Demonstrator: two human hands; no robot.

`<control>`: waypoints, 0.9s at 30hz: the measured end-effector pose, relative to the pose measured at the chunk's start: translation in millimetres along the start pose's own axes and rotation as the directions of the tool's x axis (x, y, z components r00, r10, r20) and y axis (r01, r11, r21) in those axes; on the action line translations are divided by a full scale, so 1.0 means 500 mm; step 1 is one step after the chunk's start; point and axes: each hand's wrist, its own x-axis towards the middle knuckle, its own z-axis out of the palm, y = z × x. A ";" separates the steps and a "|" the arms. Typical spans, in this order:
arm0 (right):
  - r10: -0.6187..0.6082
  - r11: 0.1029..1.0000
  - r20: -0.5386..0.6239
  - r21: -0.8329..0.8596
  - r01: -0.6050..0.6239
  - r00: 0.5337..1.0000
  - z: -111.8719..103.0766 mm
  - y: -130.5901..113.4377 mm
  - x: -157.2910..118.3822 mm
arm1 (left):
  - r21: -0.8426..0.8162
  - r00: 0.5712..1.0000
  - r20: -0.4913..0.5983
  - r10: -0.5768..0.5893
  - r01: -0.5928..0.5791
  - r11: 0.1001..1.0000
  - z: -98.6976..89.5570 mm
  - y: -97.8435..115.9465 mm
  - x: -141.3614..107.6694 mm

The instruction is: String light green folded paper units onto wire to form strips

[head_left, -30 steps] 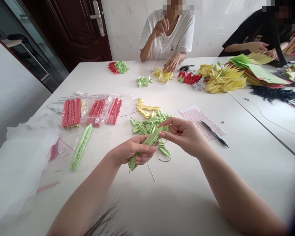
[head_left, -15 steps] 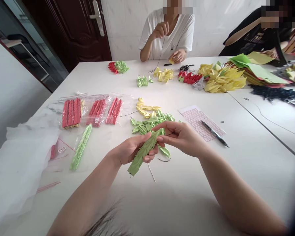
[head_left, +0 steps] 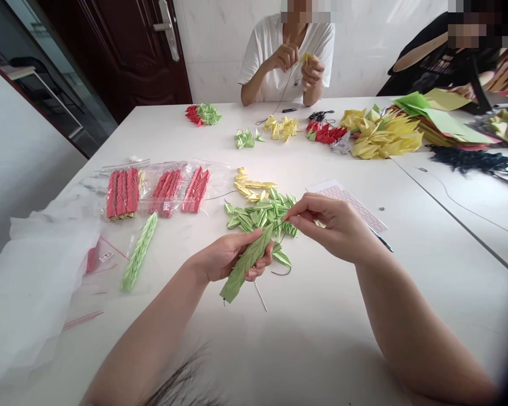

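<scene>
My left hand (head_left: 228, 256) is closed around a flattened string of folded green paper pieces (head_left: 248, 265), tilted with its lower end toward me. The thumb lies along its upper end, and a small dark knot shows at the lower end. Just right of that upper end, my right hand (head_left: 322, 223) pinches thumb and forefinger together; what lies between them is too small to make out. Dark thread runs near those fingertips. Behind both hands lies a heap of folded green paper pieces (head_left: 258, 214). A thin needle-like rod (head_left: 261, 296) lies below my left hand.
Bagged red paper strings (head_left: 166, 192) and a pale green string (head_left: 139, 254) lie at left. Yellow folded pieces (head_left: 254, 185) sit behind the green heap. A printed sheet (head_left: 351, 206) and pen (head_left: 383, 241) are at right. Across the table, a person in white (head_left: 288, 62) holds yellow paper.
My right hand has moved right and slightly up, away from the green string's upper end. My left hand stays put. The person opposite has raised the yellow paper.
</scene>
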 end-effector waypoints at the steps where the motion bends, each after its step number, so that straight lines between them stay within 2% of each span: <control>1: -0.007 1.000 -0.017 -0.008 0.007 1.000 0.001 0.000 0.001 | 0.004 1.000 0.000 0.000 0.000 1.000 0.000 0.000 0.000; 9: 0.011 1.000 -0.129 -0.021 -0.014 0.992 0.007 0.005 0.005 | 0.067 1.000 -0.011 0.007 -0.006 0.998 0.001 0.000 -0.001; 20: 0.021 0.997 -0.176 -0.068 -0.033 0.984 0.018 0.017 0.010 | 0.113 0.998 0.063 -0.019 0.012 0.994 -0.002 0.000 -0.004; 27: 0.084 0.996 -0.207 -0.021 -0.090 0.975 0.012 0.013 0.008 | 0.162 0.989 0.082 0.125 -0.137 0.977 -0.001 0.006 -0.011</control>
